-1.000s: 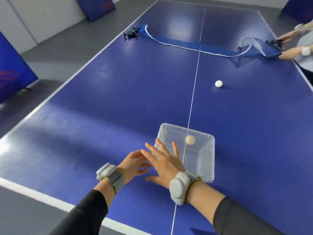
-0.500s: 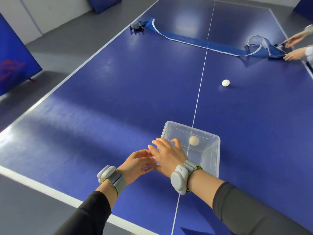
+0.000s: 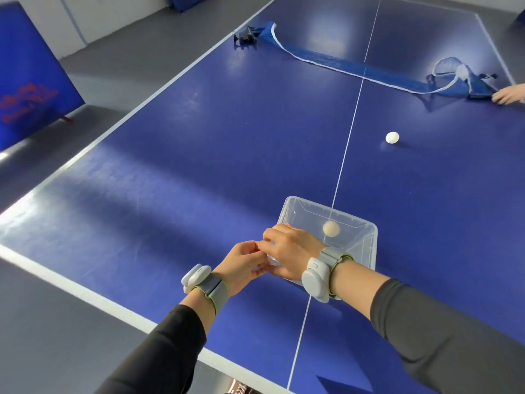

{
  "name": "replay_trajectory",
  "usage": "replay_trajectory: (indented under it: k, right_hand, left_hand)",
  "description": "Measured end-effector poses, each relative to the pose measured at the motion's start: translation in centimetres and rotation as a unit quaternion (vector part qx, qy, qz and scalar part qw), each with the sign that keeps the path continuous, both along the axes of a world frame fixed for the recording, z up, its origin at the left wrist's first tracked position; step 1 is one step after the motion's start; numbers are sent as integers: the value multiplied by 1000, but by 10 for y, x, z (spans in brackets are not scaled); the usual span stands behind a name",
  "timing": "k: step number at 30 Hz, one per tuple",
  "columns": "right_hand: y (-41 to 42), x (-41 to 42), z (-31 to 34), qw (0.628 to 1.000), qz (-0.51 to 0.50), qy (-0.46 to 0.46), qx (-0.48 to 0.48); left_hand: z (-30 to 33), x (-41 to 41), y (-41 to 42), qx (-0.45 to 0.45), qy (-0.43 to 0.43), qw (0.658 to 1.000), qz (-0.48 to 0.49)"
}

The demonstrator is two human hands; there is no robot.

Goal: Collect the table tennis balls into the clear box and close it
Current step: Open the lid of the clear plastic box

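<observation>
Where fingers spread: hands [image 3: 267,260] now curled.

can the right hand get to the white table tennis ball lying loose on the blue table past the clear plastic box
Probably yes: bare table lies between the right hand and the loose white ball, though it's a long stretch beyond the clear box.

Bright overhead light, soft glare patches on table [image 3: 216,155] (far end too), wide-angle edge bend, slight blur.
</observation>
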State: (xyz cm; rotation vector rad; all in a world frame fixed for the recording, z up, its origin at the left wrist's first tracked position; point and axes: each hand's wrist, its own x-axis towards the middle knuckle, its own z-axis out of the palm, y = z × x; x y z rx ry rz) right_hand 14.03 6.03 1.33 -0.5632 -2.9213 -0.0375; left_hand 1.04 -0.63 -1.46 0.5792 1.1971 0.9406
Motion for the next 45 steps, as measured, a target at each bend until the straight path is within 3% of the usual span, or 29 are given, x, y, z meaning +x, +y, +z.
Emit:
replay_trajectory:
  k: [10, 21, 36, 45]
  right_hand:
    - [1, -7, 3, 999, 5, -34, 3]
    - [3, -9, 10, 999, -1, -30, -21]
    - [-5, -5, -21, 995, -32, 65, -71]
    - [-2, -13, -17, 993, -22, 4, -114]
  left_hand:
    - [11, 6, 1, 1, 57, 998, 5]
    - [8, 0, -3, -2, 28, 1000, 3]
    - [7, 11, -8, 12, 55, 998, 39]
    - [6, 15, -13, 16, 33, 997, 65]
